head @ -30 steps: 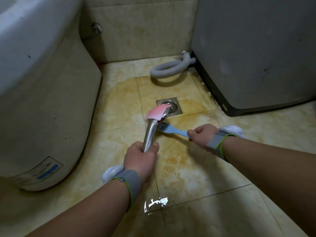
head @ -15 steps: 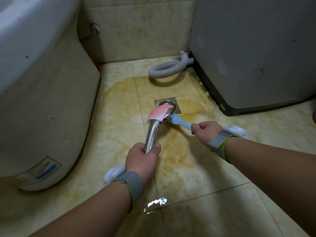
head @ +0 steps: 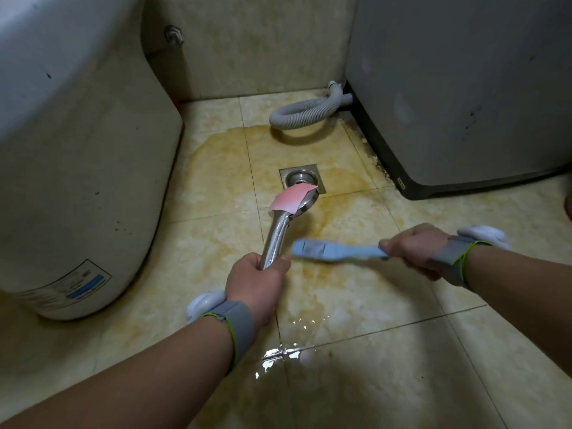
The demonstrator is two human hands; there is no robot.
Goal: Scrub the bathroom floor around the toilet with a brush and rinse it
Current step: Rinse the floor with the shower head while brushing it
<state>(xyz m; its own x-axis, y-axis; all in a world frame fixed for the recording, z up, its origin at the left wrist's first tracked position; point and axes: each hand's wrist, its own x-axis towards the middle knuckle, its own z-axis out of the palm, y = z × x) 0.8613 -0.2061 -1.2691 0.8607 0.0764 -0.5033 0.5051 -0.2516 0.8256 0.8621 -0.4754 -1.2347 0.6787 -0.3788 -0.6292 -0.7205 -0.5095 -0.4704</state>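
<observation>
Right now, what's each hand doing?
Left hand: closed around the shower head handle.
Right hand: closed on the blue brush handle.

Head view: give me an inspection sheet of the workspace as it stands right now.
Surface: tiled floor, yellow-brown stains around the drain, puddle near the person.
Job's things: blue brush low over the stained tile, contact unclear; shower head pointing toward the drain, pink patch covering its back, no spray visible.
Clutter: nothing seen.
Grippers: left hand closed on the shower head handle; right hand closed on the brush handle; grey bands on both wrists.
Cables: grey ribbed hose curled on the floor by the washing machine.
Surroundings: toilet at left, tiled wall behind, dark grime along the machine's base.
</observation>
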